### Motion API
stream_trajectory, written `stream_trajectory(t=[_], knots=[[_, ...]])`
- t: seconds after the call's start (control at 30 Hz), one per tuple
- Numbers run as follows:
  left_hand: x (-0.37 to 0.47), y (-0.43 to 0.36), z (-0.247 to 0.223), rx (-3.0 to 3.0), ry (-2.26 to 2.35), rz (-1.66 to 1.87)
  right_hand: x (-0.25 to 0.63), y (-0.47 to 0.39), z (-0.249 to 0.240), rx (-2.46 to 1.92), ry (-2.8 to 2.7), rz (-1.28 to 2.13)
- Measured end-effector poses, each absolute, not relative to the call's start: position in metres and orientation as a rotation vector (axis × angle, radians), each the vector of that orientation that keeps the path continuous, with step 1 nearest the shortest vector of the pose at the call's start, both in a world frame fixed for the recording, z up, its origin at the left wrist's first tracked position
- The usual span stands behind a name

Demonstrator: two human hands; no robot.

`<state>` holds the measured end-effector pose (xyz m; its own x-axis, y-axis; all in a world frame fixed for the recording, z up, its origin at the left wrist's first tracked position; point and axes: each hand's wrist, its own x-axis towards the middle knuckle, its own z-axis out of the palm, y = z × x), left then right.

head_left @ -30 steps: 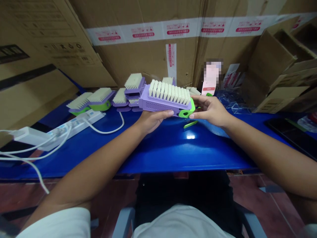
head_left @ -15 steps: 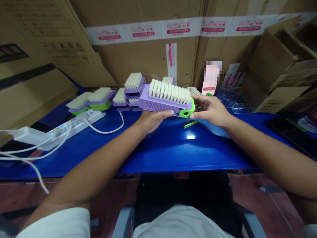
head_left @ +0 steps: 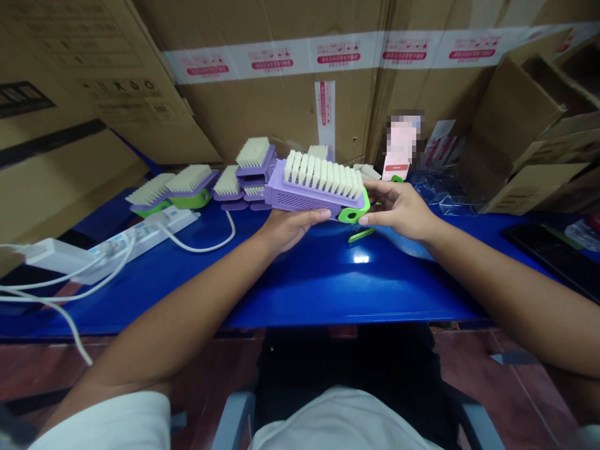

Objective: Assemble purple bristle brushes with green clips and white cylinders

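Observation:
Above the blue table I hold a purple scrub brush [head_left: 304,197] with cream bristles facing up and a green end piece [head_left: 352,214] at its right. My left hand [head_left: 296,226] is closed around the brush from below, its thumb along the near side. At the right end, my right hand [head_left: 398,209] pinches the green piece between thumb and fingers; the fingertips behind it are partly hidden. Just below lies a small green oval part [head_left: 360,235] on the table. Behind and to the left sit several similar brushes [head_left: 253,154], some stacked.
On the left, a white power strip [head_left: 135,244] with cables lies across the blue table [head_left: 347,294]. Cardboard boxes [head_left: 262,103] wall off the back. A lit phone [head_left: 399,147] leans there, clear plastic pieces [head_left: 450,197] lie right of it, and a dark flat device [head_left: 548,253] rests far right.
The brush and both hands have shifted very slightly to the right. Both grips look the same as before.

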<state>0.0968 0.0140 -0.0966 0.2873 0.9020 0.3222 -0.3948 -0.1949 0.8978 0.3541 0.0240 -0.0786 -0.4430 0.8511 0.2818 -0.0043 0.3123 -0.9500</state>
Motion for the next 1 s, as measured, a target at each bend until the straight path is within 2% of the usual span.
stream_trajectory(t=[1.0], knots=[[0.0954,0.0146,-0.0976,1.275,0.555,1.264,0.3556,0.0287,-0.0833,-0.723,-1.772,1.202]])
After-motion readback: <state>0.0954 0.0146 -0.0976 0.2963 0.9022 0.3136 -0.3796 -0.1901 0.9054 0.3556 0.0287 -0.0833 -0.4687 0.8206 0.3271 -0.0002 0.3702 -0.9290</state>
